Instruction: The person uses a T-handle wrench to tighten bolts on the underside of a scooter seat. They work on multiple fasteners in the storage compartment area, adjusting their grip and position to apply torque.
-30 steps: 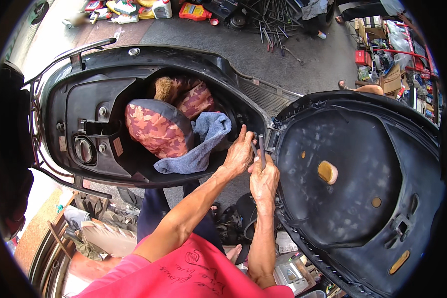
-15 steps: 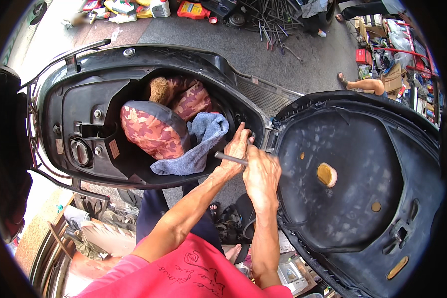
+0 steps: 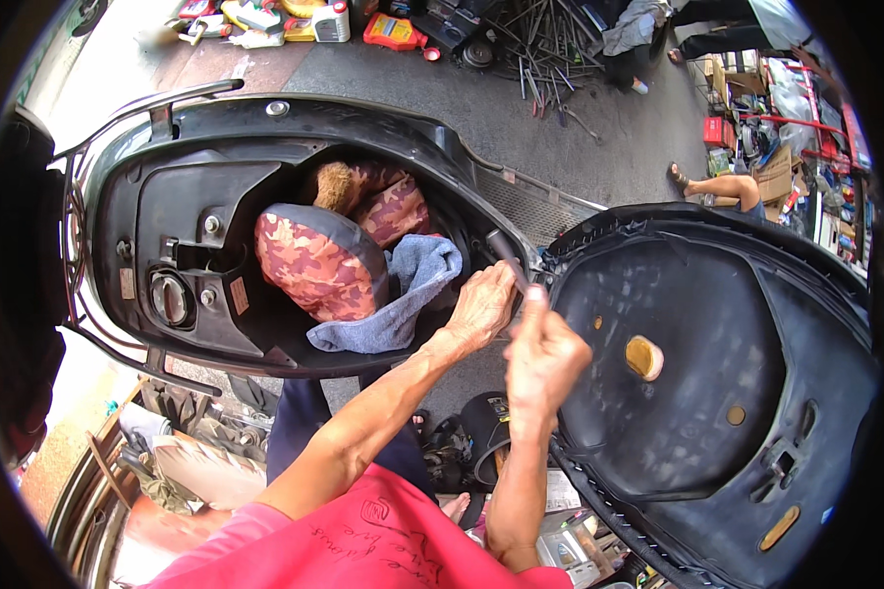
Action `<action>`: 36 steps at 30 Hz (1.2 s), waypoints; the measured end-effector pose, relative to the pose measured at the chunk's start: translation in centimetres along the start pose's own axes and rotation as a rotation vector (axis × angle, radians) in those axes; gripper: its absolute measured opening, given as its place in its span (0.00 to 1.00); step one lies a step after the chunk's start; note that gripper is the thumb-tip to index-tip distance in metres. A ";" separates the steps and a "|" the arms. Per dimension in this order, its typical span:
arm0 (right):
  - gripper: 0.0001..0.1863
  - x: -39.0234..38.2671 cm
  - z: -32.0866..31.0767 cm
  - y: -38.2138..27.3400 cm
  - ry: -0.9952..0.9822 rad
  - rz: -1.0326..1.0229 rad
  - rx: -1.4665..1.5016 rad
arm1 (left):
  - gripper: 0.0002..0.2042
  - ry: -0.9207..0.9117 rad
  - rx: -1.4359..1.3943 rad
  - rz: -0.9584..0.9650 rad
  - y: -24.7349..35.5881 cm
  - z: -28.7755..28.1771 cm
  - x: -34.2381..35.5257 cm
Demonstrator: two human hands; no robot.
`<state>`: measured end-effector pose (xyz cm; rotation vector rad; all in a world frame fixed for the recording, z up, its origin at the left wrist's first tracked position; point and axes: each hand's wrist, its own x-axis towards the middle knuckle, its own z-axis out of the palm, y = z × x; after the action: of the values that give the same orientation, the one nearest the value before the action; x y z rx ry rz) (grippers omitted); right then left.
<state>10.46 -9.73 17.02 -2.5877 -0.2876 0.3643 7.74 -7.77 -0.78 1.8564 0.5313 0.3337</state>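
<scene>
A scooter's open under-seat compartment (image 3: pixel 295 353) lies in front of me, its seat (image 3: pixel 692 334) swung over to the right with the underside up. At the hinge end, my left hand (image 3: pixel 483 302) is closed, fingers bent down over the compartment rim; what they hold is hidden. Just right of it, my right hand (image 3: pixel 545 358), slightly blurred, is wrapped round one end of a dark metal bar-shaped tool (image 3: pixel 507 259). The bar slants up and left past my left fingertips. Inside the compartment are a camouflage-patterned bundle (image 3: pixel 319 260) and a blue-grey cloth (image 3: pixel 378 319).
Bottles and containers (image 3: pixel 331 22) stand on the ground at the far left. A heap of metal rods (image 3: pixel 550 59) lies at the far middle. Crowded shelves (image 3: pixel 756 128) and another person's leg (image 3: pixel 722 187) are at the far right.
The bar in my right hand has swung from pointing left to pointing up and left. My right hand has shifted right and down; my left hand's extended finger has bent down.
</scene>
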 end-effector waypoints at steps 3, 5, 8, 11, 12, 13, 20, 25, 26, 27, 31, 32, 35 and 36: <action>0.26 -0.1 -2.1 -0.1 0.219 -0.159 -0.081 | 0.12 0.055 -0.022 -0.047 0.5 -0.2 -0.2; 0.16 0.1 -3.9 -1.0 0.133 -0.220 -0.442 | 0.12 0.058 -0.020 -0.042 0.4 -0.5 -0.1; 0.11 0.9 -2.8 0.4 0.189 -0.620 -0.442 | 0.14 0.032 0.001 -0.011 0.3 -0.7 0.1; 0.14 0.4 -1.1 0.7 0.016 -0.450 -0.568 | 0.16 -0.035 0.008 -0.017 0.6 -1.2 0.3; 0.15 0.1 -0.7 0.2 -0.041 -0.308 -0.608 | 0.17 -0.027 -0.005 -0.034 0.6 -1.3 0.3; 0.20 0.3 -0.4 0.9 -0.047 -0.356 -0.655 | 0.17 -0.020 -0.017 -0.050 0.6 -1.3 0.3; 0.22 0.4 1.0 0.1 -0.198 0.026 0.015 | 0.19 0.027 -0.044 0.010 -0.3 -1.5 0.7; 0.17 0.9 -1.7 -1.2 0.156 -0.731 -0.668 | 0.11 0.046 -0.060 0.003 -0.3 -1.7 1.4; 0.16 1.3 -1.5 0.0 0.140 -0.714 -0.619 | 0.10 0.032 -0.057 0.009 -0.2 -1.7 1.4; 0.15 1.8 -1.2 0.7 0.120 -0.705 -0.564 | 0.09 0.029 -0.058 0.007 -0.2 -1.8 1.4; 0.16 1.6 -0.7 -0.7 -0.106 -0.199 -0.274 | 0.11 0.060 -0.063 -0.003 0.0 -1.5 1.0; 0.18 1.2 -0.5 -1.2 -0.230 0.056 -0.128 | 0.12 0.045 -0.070 -0.060 0.2 -1.3 1.0; 0.21 0.8 0.2 -0.2 0.007 -0.124 -0.036 | 0.12 -0.016 -0.022 0.032 0.2 -1.1 0.6; 0.20 0.7 0.0 -0.1 0.115 -0.239 -0.158 | 0.11 0.043 -0.032 0.051 0.5 -1.3 0.5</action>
<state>11.10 -9.49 16.97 -2.6758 -0.5985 0.1108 7.69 -6.60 0.10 1.8379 0.5056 0.4146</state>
